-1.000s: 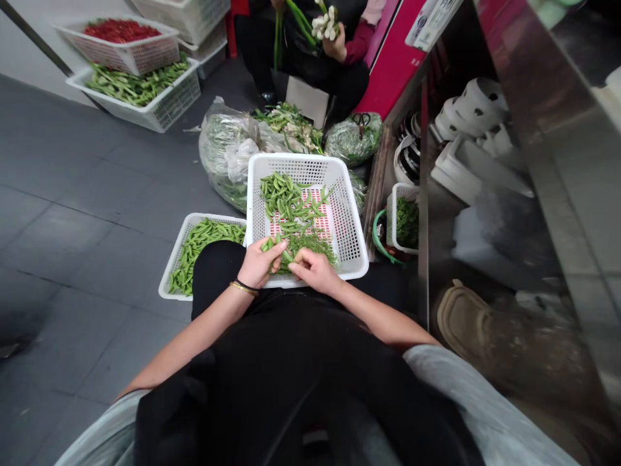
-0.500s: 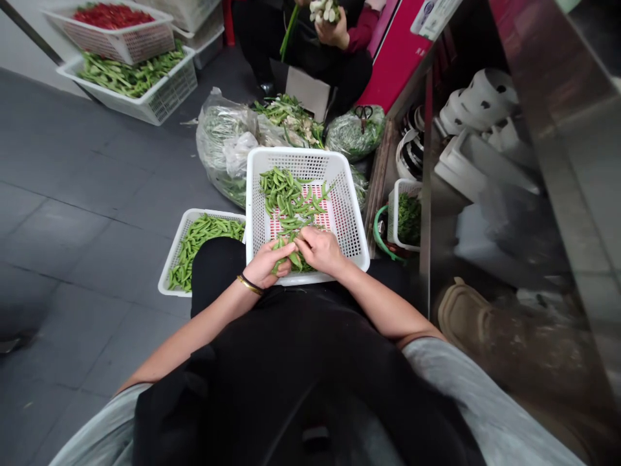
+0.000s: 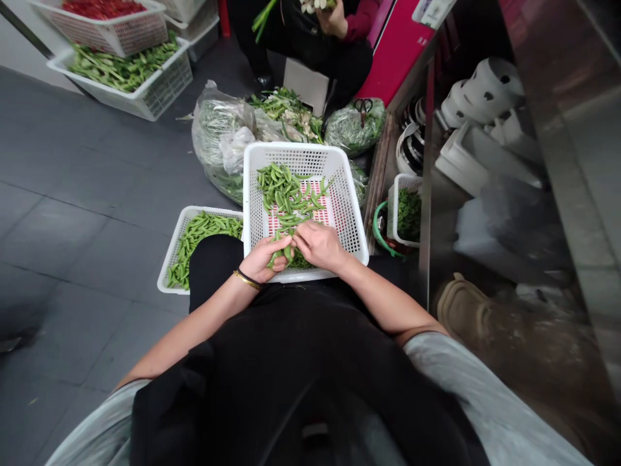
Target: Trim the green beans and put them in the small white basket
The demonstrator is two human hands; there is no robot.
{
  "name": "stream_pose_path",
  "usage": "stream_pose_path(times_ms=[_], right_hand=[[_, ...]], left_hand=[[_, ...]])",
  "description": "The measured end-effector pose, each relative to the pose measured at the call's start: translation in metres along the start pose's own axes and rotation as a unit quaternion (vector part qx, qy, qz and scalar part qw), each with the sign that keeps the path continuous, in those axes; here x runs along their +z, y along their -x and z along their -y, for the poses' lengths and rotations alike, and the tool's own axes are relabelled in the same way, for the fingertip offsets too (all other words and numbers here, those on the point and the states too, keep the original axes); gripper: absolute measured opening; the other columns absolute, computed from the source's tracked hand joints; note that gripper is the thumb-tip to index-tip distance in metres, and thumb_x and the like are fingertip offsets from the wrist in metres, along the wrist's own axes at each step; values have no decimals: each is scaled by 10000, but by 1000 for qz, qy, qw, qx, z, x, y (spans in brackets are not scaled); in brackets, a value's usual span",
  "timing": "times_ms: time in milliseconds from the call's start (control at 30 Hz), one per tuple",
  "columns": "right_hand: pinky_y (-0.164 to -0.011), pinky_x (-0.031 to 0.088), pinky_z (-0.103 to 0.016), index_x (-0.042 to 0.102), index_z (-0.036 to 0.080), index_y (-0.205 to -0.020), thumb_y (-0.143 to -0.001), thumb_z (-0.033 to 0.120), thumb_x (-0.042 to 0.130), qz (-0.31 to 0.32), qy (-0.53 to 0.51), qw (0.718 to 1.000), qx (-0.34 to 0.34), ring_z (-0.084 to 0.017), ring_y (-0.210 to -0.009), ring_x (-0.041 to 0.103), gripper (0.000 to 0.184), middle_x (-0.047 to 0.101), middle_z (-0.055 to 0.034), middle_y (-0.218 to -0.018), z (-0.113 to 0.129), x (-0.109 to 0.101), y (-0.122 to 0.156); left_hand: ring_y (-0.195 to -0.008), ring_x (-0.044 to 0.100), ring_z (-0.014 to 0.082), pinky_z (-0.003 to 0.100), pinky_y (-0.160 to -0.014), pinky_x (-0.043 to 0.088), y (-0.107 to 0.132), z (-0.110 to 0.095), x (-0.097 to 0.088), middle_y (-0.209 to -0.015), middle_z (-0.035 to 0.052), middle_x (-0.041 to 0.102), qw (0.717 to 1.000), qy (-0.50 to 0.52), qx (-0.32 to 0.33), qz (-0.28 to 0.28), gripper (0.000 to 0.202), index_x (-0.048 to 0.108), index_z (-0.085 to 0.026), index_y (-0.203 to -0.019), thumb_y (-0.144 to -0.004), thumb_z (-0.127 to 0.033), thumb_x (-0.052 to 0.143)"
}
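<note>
On my lap rests a white perforated plastic basket (image 3: pixel 358 223) with loose green pea pods (image 3: pixel 279 188) piled toward its far left side. Over its near end, my left hand (image 3: pixel 264 259) is closed around a few pea pods (image 3: pixel 281 252). My right hand (image 3: pixel 317 246) meets it with thumb and forefinger pinched at the end of a pod; the exact bit between the fingertips is too small to make out. Thin green trimmings (image 3: pixel 301 260) lie in the basket under my hands. A second white basket (image 3: pixel 163 275) full of pea pods (image 3: pixel 201 236) stands on the floor by my left leg.
Ahead on the floor are plastic bags of greens (image 3: pixel 218 129), a heap of leaves and trimmings (image 3: pixel 288 110), and scissors (image 3: pixel 363 109) on another bag. A seated person's hand (image 3: pixel 334 19) holds scallions. Stacked vegetable baskets (image 3: pixel 160 90) stand far left; a metal shelf (image 3: pixel 425 194) borders my right.
My right hand has drawn slightly up and left, its fingertips closer to the pods in my left hand. The other person's scallions have shifted left. The view has tilted slightly.
</note>
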State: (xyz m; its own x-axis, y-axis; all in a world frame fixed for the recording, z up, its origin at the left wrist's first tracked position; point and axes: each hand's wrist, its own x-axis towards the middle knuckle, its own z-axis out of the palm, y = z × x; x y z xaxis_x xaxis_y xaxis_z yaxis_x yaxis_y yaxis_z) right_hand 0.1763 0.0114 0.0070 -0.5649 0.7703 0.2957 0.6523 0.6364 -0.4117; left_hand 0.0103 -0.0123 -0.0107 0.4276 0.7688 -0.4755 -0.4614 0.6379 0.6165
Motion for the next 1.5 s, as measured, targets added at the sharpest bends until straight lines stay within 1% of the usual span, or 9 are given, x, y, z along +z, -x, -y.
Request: stream_pose_path(times_ms=[167, 300, 400, 633, 800, 933, 1133, 1267, 1500], right_hand=[[-655, 410, -250, 531, 178, -730, -904, 277, 427, -74, -61, 992, 85, -136, -678, 543, 226, 596, -36, -725, -21, -18, 16], [-640, 428, -249, 565, 178, -911, -864, 360, 522, -9, -153, 977, 146, -128, -676, 559, 193, 628, -32, -847, -32, -32, 18], [-675, 422, -257, 529, 187, -1101, -883, 370, 509, 89, -132, 984, 80, -142, -754, 571, 285, 625, -64, -1004, -19, -18, 10], [-604, 316, -244, 555, 177, -758, -939, 295, 411, 215, -12, 973, -85, -133, -639, 501, 260, 591, -25, -723, -7, -5, 4], [-660, 362, -247, 581, 168, -830, -970, 325, 321, 100, -19, 994, -47, -144, -710, 548, 335, 626, -52, -775, -6, 1, 6], [-700, 394, -255, 604, 165, -872, -968, 304, 322, 32, -37, 998, 51, -153, -752, 581, 329, 652, -73, -820, -11, 16, 12], [-648, 396, -248, 657, 195, -924, -855, 337, 575, 266, -25, 961, 73, -155, -705, 599, 179, 676, -37, -812, -63, -4, 20], [-690, 423, -268, 606, 223, -1142, -809, 392, 628, 269, 2, 959, 91, -185, -807, 619, 374, 681, -57, -946, -78, 21, -21], [-748, 465, -332, 656, 59, -964, -830, 316, 567, 319, 107, 927, 166, -281, -888, 643, 303, 677, -218, -981, -68, 109, -91]], left_hand=[[-338, 343, 18, 134, -316, 211, 2, -8, -10, -495, -73, 477, 980, 3, 141, -139, 354, 509, -146, -713, -570, -261, 812], [-327, 358, 44, 165, -326, 243, 5, -10, -13, -443, -76, 461, 958, -94, 203, -177, 299, 543, -163, -735, -622, -307, 780], [-333, 364, 66, 188, -350, 263, 9, -10, -9, -418, -68, 443, 938, -205, 214, -177, 250, 601, -171, -773, -663, -343, 745], [-800, 580, 182, 213, -628, 422, 32, -36, -9, -800, 53, 637, 811, -509, 276, -87, 156, 680, -193, -732, -603, -207, 768], [-438, 437, 79, 184, -438, 323, 20, -19, -3, -493, -19, 531, 887, -442, 134, 27, 239, 564, -153, -573, -626, -265, 769], [-354, 478, 89, 176, -318, 284, 6, 0, -6, -547, 20, 620, 974, -197, 88, -75, 330, 520, -148, -699, -691, -416, 712], [-505, 627, 146, 158, -316, 344, 4, -29, -40, -686, 63, 683, 953, -90, 191, -216, 306, 524, -138, -760, -654, -316, 749], [-425, 572, 137, 166, -291, 311, 1, -36, -44, -587, 58, 652, 988, -70, 86, -111, 215, 572, -103, -784, -645, -212, 696], [-398, 501, 98, 161, -303, 314, 3, -27, -45, -557, 15, 599, 999, -18, 40, -12, 184, 544, -133, -718, -618, -157, 697]])
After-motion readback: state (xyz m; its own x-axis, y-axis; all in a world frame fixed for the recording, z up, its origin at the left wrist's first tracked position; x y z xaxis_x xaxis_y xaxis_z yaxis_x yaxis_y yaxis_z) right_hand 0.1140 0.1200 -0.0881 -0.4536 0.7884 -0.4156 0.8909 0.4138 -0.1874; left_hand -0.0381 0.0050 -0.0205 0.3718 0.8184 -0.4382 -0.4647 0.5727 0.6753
